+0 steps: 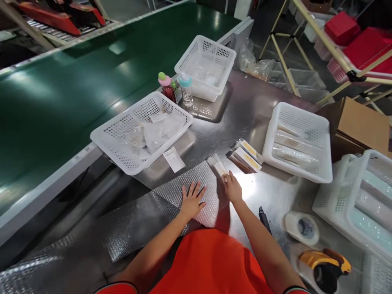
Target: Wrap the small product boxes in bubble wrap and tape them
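My left hand (192,200) lies flat with fingers spread on a strip of bubble wrap (174,188), which runs off the metal table toward the lower left. At the strip's right end, my right hand (233,188) pinches the near end of a slim packet in clear plastic (217,165). Just beyond that hand sits a small stack of flat packs with white and yellow labels (245,157). A black box cutter (264,219) rests on the table to the right of my right forearm.
White baskets (143,163) (225,61) stand at the back beside two drink bottles (186,90) and a green conveyor belt (92,77). Right are a basket of wrapped packs (326,163), stacked baskets (330,196), a tape roll (301,228), a yellow tape dispenser (326,261) and a cardboard box (364,122).
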Demonstrator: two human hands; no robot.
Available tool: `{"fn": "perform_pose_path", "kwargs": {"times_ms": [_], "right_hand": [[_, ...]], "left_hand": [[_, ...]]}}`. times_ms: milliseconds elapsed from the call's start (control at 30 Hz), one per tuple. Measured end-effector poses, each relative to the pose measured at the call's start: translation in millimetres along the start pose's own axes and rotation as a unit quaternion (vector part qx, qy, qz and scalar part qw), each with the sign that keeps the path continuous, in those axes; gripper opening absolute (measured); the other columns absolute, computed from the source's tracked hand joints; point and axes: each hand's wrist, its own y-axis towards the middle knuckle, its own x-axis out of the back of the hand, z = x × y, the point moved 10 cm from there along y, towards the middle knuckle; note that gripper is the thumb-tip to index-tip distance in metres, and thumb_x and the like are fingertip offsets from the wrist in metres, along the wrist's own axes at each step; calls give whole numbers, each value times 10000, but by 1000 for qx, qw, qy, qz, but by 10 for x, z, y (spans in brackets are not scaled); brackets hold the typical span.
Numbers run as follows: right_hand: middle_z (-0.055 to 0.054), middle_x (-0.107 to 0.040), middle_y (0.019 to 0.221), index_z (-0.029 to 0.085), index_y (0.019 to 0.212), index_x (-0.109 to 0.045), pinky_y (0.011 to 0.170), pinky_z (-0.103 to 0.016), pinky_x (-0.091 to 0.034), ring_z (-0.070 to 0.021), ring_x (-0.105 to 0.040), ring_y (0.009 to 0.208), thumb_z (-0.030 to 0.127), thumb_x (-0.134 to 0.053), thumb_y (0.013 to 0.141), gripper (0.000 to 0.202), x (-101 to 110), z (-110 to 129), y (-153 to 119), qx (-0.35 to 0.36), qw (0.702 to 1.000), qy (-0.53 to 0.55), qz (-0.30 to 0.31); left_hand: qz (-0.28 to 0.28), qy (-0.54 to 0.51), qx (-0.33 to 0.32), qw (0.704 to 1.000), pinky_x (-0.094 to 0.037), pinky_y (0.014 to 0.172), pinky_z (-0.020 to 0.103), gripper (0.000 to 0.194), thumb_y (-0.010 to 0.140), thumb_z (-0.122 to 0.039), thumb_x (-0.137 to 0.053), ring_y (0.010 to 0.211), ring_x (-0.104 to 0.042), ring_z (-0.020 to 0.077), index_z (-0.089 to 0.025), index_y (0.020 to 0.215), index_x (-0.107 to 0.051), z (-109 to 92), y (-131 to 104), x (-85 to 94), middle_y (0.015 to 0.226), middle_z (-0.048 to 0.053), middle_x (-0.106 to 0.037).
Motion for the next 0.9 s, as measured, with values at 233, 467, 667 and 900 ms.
{"fn": "perform_pose_path", "kwargs": {"times_ms": [233, 467, 667, 900], "right_hand": [[-143, -402, 1543, 180, 1283, -540, 1019, -363, -418, -246, -528, 1240, 225, -438, 991, 313, 29, -67, -5, -12, 1000, 14, 5], [-143, -578, 1358, 153, 1452, -375, 947, -322, -432, -235, -567, 1170, 285, -487, 986, 497, 85, -124, -6, -41, 998, 38, 30], [-125, -616, 1275, 170, 1373, -453, 913, -316, -429, -242, -569, 1146, 410, -545, 964, 483, 99, -252, -18, -90, 994, 30, 50], [-132, -589, 1190, 165, 1221, -509, 853, -342, -444, -261, -586, 1045, 411, -699, 849, 485, 45, 9, -83, -129, 991, -6, 22]], "left_hand": [[8, 11, -1, 1000, -38, 1131, 762, 682, 935, -484, -498, 1525, -83, 389, -338, 1556, -259, -23, -14, 27, 1667, 79, -126], [41, 29, 5, 999, -52, 1122, 772, 645, 963, -455, -443, 1524, -82, 397, -324, 1563, -244, -30, -10, 14, 1668, 78, -108], [62, 55, 0, 997, -134, 1127, 755, 670, 901, -449, -565, 1492, -192, 435, -258, 1519, -392, -125, 52, 219, 1629, 156, -265], [90, 69, -75, 991, -236, 1179, 624, 558, 884, -343, -583, 1483, -244, 395, -135, 1399, -524, -324, 208, 350, 1614, 143, -313]]}}
